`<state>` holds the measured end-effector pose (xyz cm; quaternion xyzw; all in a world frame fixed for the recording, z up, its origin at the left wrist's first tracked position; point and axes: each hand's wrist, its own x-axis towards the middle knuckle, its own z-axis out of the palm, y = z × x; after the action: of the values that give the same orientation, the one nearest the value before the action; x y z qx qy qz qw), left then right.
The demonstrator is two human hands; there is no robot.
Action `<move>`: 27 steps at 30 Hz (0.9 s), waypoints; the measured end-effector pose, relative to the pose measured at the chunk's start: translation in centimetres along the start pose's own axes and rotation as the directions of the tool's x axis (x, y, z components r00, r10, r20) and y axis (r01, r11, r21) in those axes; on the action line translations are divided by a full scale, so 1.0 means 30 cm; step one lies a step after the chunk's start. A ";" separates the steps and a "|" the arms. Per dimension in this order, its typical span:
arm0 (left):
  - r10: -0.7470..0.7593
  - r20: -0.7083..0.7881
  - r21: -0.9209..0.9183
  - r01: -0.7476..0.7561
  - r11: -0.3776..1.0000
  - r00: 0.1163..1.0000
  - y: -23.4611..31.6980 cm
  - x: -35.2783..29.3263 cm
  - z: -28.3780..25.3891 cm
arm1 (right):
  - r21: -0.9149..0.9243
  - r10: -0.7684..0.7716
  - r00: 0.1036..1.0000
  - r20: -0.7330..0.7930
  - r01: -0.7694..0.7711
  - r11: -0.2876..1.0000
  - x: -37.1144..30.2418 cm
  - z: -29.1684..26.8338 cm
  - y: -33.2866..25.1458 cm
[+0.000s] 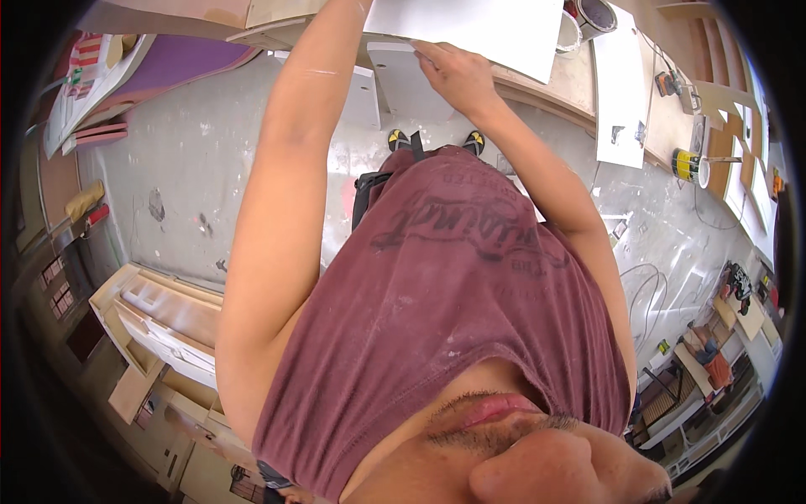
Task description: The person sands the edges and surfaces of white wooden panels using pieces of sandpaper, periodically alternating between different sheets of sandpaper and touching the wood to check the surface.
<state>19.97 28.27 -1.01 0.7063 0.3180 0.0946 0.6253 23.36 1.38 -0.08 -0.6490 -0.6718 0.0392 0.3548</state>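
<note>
A flat white panel point(474, 29) lies on the wooden workbench point(546, 97) in front of me. My right hand point(460, 77) is at the panel's near edge, palm down. Its fingers stretch leftward along that edge and touch it; the fingertips are partly hard to make out. My left arm reaches forward over the bench's left part, and the hand itself lies beyond the top of the picture. Below the bench edge, near my feet, stand pale panels point(407, 80).
Right of the panel are a white-rimmed tub point(569, 34), a bucket point(597, 17) and a narrow white board point(620, 92). Farther right are an orange-black power tool point(667, 84) and a yellow-black can point(687, 165). A wooden cabinet frame point(126, 382) stands behind left; a cable loops over the grey floor.
</note>
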 end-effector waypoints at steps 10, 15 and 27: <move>0.062 -0.073 0.037 -0.059 0.998 0.995 0.012 -0.019 0.011 | 0.045 0.057 0.998 0.022 -0.058 0.997 0.020 0.019 -0.039; -0.017 -0.050 0.007 0.018 1.000 0.999 0.052 -0.021 0.021 | -0.023 0.033 0.999 0.015 -0.033 0.999 0.090 0.175 -0.112; -0.114 -0.041 -0.016 0.113 0.993 0.993 0.051 -0.041 0.016 | 0.351 0.514 0.830 0.218 -0.558 0.752 -0.085 -0.178 0.037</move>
<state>19.77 27.14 0.66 0.6807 0.3702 0.0758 0.6276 26.85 -2.93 2.24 -0.7247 -0.4526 0.3105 0.4167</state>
